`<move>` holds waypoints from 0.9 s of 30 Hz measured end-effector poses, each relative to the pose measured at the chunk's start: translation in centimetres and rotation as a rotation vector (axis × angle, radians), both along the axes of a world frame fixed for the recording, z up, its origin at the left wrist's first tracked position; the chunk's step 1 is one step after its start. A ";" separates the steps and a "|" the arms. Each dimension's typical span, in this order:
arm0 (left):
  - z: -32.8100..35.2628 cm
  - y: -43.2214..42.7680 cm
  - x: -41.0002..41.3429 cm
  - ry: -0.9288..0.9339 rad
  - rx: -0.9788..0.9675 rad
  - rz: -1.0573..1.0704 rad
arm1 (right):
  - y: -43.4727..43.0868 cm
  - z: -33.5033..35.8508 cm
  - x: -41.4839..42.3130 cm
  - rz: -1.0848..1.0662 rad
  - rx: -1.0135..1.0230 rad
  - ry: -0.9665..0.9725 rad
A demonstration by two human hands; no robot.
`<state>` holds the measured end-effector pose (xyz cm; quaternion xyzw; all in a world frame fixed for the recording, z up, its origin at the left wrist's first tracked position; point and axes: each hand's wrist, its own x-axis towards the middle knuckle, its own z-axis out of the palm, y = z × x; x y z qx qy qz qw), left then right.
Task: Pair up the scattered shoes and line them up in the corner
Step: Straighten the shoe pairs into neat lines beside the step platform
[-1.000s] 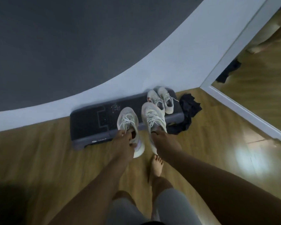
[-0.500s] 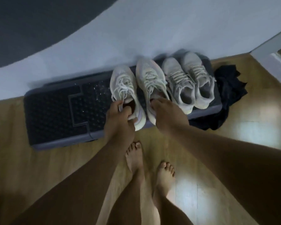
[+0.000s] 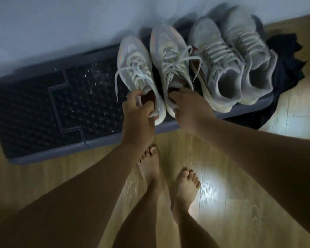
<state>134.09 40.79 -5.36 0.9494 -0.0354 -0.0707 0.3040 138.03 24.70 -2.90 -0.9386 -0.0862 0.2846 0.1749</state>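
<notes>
Two pale knit sneakers stand side by side, toes to the wall, on a dark step platform [image 3: 43, 108]. My left hand [image 3: 138, 117] grips the heel collar of the left sneaker [image 3: 134, 65], fingers hooked inside its opening. My right hand [image 3: 188, 110] grips the heel of the right sneaker [image 3: 168, 51], its fingers curled over the collar. Just to their right a grey pair sits on the platform: one grey sneaker [image 3: 217, 65] beside the other grey sneaker [image 3: 247, 51], heels toward me.
The platform lies against a white wall [image 3: 61, 20]. A crumpled black cloth [image 3: 286, 68] lies at the platform's right end. My bare feet [image 3: 168, 178] stand on the wooden floor [image 3: 240, 203] just in front of the platform. The platform's left half holds nothing.
My hands have carried the pale pair forward and down onto the platform, next to the grey pair. The camera has moved closer and lower over the shoes.
</notes>
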 end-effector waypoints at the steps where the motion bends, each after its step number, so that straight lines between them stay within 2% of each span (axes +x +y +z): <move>1: 0.1 0.0 0.1 0.022 -0.002 -0.020 | 0.0 -0.2 0.2 0.007 -0.006 0.036; 7: 0.6 0.5 -0.2 0.100 0.037 -0.031 | -0.1 -0.3 -0.5 -0.003 -0.021 0.073; 11: 4.4 0.6 -0.7 0.163 0.029 -0.027 | -0.8 4.3 -1.8 -0.023 0.010 0.008; 16: 17.7 -0.5 -2.0 0.180 0.007 0.014 | -2.1 17.1 -4.9 -0.029 -0.012 0.045; 19: 27.2 -0.9 -4.0 0.176 -0.025 -0.023 | -2.4 27.0 -7.6 -0.154 0.022 0.039; 23: 38.1 -1.5 -8.5 0.153 0.040 -0.068 | -2.6 38.6 -12.3 -0.301 0.091 -0.071; 27: 44.6 -2.4 -11.3 0.112 -0.004 -0.165 | -3.0 45.4 -16.0 -0.391 0.104 -0.183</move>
